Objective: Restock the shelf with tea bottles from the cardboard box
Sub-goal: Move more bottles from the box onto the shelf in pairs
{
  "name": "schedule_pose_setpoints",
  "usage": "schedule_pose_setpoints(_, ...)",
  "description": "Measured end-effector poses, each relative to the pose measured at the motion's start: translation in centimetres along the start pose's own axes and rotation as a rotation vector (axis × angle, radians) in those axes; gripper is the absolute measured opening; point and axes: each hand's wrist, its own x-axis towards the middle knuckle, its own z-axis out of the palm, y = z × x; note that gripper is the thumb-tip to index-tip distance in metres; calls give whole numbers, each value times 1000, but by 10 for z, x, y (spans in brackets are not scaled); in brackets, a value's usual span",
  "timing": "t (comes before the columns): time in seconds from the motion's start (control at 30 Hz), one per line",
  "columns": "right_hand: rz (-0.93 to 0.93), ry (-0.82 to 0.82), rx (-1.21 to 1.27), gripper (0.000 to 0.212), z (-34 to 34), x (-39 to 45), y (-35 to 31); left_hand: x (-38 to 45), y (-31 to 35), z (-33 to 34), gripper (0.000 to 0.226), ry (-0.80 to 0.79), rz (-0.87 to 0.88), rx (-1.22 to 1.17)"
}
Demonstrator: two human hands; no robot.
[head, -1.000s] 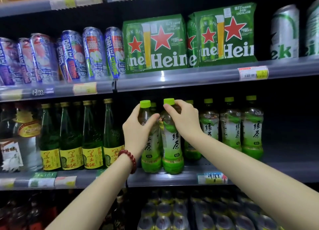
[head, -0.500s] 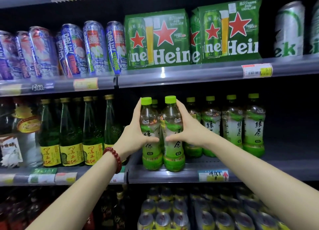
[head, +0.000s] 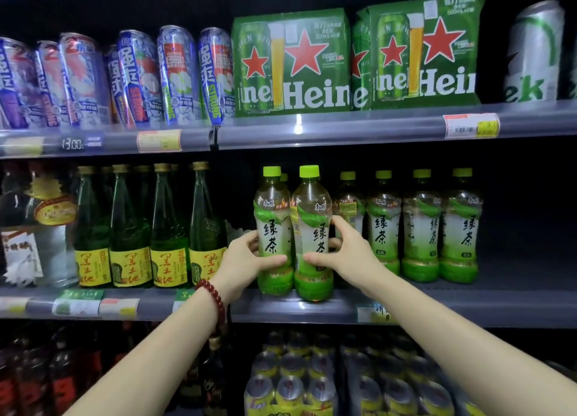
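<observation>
the left hand (head: pixel 242 261) grips one tea bottle (head: pixel 272 228) and the right hand (head: pixel 343 253) grips the other tea bottle (head: pixel 312 228), fingers wrapped around their "绿茶" labels; both stand upright and touching at the middle shelf (head: pixel 312 309) front edge, centre frame, below green "heine" packs (head: pixel 292 62)
</observation>
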Motion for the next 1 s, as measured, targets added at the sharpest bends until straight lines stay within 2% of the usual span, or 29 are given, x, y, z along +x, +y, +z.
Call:
schedule_pose_setpoints(0.17, -50, 136, -13, 92, 11, 6, -4, 8, -2, 3, 68, 86, -16, -35)
schedule_pose_setpoints(0.3, 7, 141, -12, 99, 19, 10, 2, 11, -10, 2, 63, 73, -54, -4)
schedule_pose_setpoints(0.57, 87, 99, -86, 97, 23, 24, 7, 19, -13, -5, 64, 15, -103, 93)
schedule_pose_setpoints(0.7, 118, 123, -90, 93, 27, 17, 10, 13, -14, -2, 52, -13, -90, 133)
schedule_pose_setpoints(0.8, 122, 141, -106, 87, 32, 13, 11, 7, -10, 2, 42, 0, -103, 176)
schedule_pose_setpoints(0.87, 126, 134, -141, 81, 34, 12, 9, 7, -6, 3, 43, 20, -146, 188)
schedule_pose_setpoints(0.93, 132, 117, -193, 61, 32, 10, 2, 8, 0, 5, 52, 13, -201, 210)
schedule_pose_setpoints(1.0, 134, 94, -309, 42, 31, 9, -4, 6, 8, 6, 48, 2, -227, 315)
